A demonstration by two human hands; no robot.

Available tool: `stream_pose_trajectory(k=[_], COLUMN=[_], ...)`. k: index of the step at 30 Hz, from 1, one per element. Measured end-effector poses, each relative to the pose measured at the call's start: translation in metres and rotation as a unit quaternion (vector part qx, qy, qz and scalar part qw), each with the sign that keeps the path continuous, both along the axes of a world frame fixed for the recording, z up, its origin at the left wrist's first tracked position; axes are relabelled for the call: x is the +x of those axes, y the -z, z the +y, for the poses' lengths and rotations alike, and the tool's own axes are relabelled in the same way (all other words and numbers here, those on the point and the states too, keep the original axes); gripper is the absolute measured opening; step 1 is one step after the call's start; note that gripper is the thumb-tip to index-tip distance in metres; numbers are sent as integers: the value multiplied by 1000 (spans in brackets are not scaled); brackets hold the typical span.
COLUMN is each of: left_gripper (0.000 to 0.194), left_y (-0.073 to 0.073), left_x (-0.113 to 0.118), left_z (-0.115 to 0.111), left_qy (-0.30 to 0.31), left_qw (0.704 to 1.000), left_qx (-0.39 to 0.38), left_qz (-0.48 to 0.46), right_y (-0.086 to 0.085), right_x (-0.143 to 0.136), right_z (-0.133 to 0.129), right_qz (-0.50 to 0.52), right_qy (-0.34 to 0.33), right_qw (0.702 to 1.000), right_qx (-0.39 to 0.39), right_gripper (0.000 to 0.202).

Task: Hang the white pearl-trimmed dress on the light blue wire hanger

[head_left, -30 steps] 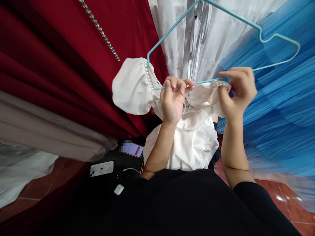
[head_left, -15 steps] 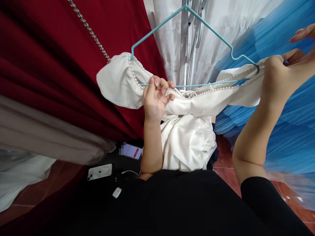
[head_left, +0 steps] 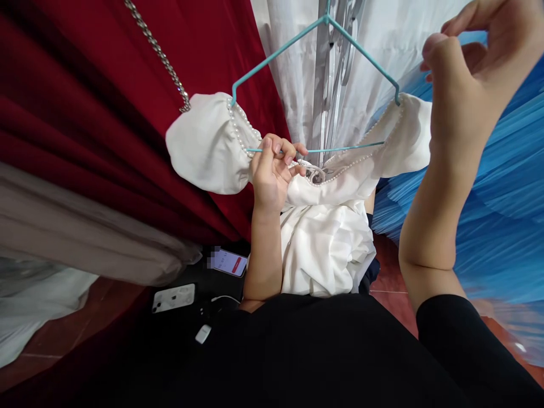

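Note:
A white dress [head_left: 327,243] with pearl-trimmed neckline hangs by both puffed sleeves on a light blue hanger [head_left: 280,42], its skirt bunched over my lap. My left hand [head_left: 274,175] is closed round the hanger's bottom bar, by the left sleeve [head_left: 208,141]. Raised at the upper right, my right hand [head_left: 471,62] is beside the right sleeve [head_left: 410,133], its fingers curled apart from the thumb and nothing visible between them. The right shoulder of the hanger sits inside that sleeve's pearl edge.
A red curtain [head_left: 204,39] with a beaded chain [head_left: 157,51] is at the left. Blue tulle [head_left: 501,215] hangs at the right, white cloth [head_left: 391,28] behind. Two phones [head_left: 174,297] and a small white case [head_left: 203,334] lie on a black surface lower left.
The right sleeve, stretched out to the right before, now sits over the hanger's right shoulder. My right hand has let go of it and moved up and left.

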State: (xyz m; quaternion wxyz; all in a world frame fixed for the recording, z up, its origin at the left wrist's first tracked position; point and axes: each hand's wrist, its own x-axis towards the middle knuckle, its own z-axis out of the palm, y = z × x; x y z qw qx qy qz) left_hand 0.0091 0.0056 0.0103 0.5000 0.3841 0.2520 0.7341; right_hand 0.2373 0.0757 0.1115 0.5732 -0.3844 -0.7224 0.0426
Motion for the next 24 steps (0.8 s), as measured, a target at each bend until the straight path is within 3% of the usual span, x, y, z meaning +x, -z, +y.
stream_pose_trajectory(k=[5,10,14,19,22,24], left_gripper=[38,39,39,41,40,32], left_y=[1,2,9,15,5,-5], left_x=[3,3,3,-5,-14,-17], left_z=[0,0,-1,-18,-37,-46], left_qy=[-21,-28,-27,-14,-6,-64], left_qw=[999,999,998,990,969,967], left_qx=[2,-3,-6,-47,-78,-38], left_qz=[28,43,63,134,236,246], right_y=[34,82,114,119,117,118], right_x=[-22,-43,-51,-56,-61,-61], right_z=[-27,-38,-36,-39,-39,-38], right_qz=[-68,-156,-174,-130,-129,-136], right_qy=[-28,-77,-14,3,6,4], right_qw=[997,985,984,988,989,988], right_qx=[9,3,44,78,74,74], right_gripper=[17,18,25,31,31,31])
